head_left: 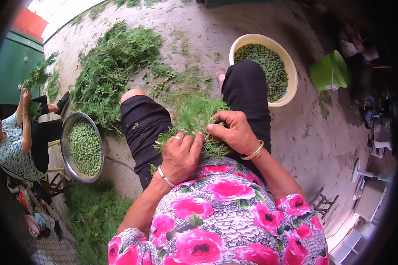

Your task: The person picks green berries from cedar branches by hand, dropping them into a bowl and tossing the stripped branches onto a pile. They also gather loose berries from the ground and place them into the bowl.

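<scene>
A feathery green sprig (197,112) lies across my lap, between my knees. My left hand (181,154), with a ring and a silver bracelet, has its fingers closed on the sprig's near left part. Thumb and index finger of my right hand (234,134), which wears a gold-coloured bangle, are pinched together at the sprig's right side. Small green fruit shows partly under the right fingers; whether it is gripped is hard to tell. Both hands are close together but apart.
A cream basin (294,81) of green fruit stands beyond my right knee. At the left are a metal basin (100,165) of fruit and a seated person (15,143) holding a sprig. Cut greenery (115,66) is heaped ahead. A green bucket (325,73) stands at the right.
</scene>
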The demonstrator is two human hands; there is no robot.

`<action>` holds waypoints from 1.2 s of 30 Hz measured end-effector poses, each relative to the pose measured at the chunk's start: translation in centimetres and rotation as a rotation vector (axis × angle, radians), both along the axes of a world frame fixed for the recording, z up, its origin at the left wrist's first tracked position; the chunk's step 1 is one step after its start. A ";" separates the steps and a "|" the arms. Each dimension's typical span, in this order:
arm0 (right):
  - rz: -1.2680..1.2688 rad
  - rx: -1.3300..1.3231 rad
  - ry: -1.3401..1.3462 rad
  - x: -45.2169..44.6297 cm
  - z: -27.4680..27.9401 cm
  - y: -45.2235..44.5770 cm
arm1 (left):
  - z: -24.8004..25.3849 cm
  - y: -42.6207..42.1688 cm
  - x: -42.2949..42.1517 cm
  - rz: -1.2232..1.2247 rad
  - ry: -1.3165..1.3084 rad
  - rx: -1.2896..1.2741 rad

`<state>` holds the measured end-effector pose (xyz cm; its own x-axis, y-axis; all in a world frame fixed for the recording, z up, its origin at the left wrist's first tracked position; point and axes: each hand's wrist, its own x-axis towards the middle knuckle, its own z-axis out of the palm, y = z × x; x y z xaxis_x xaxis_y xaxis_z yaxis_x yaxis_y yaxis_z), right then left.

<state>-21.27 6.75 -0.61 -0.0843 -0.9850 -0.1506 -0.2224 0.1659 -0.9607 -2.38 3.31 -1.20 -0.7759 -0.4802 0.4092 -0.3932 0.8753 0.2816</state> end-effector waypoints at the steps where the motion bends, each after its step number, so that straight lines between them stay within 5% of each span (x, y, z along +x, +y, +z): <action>1: -0.080 0.037 -0.164 0.3 0.0 0.2 | 0.2 -0.1 -0.1 0.013 0.014 0.003; 5: -0.348 0.136 -0.757 -0.9 -0.2 0.5 | 0.3 0.0 0.1 0.030 0.038 0.023; 8: -0.520 -0.075 -0.864 -5.2 2.0 -0.1 | -0.5 0.4 0.9 0.054 0.001 0.046; 13: -0.697 -0.429 0.193 -12.9 5.3 -2.1 | -0.3 -0.2 0.8 0.164 0.085 0.094; 14: -0.700 -0.431 0.192 -15.7 4.5 -2.6 | -0.3 -0.4 0.7 0.161 0.085 0.091; 16: -0.870 -0.429 1.263 -19.4 3.3 -3.3 | -0.5 -0.9 0.8 0.243 0.181 0.214; 17: -0.873 -0.431 1.258 -19.3 3.2 -3.2 | -0.4 -1.0 0.8 0.276 0.243 0.297; 19: -0.945 -0.478 0.806 -17.4 3.5 -2.4 | -0.1 -1.2 0.8 0.323 0.295 0.434; 23: -0.606 -0.360 0.092 -6.9 5.7 -0.4 | -0.3 -1.5 0.7 0.414 0.491 0.880; 29: -0.070 -0.541 0.432 0.7 3.1 -0.3 | 0.5 -1.5 -0.2 0.394 0.569 1.116; 32: 0.042 -0.569 0.659 0.7 1.3 -1.4 | 0.4 -1.0 -0.3 0.393 0.346 0.829; 36: -0.164 -0.447 0.094 1.6 0.4 -1.4 | -0.3 -0.8 0.7 0.313 0.417 0.826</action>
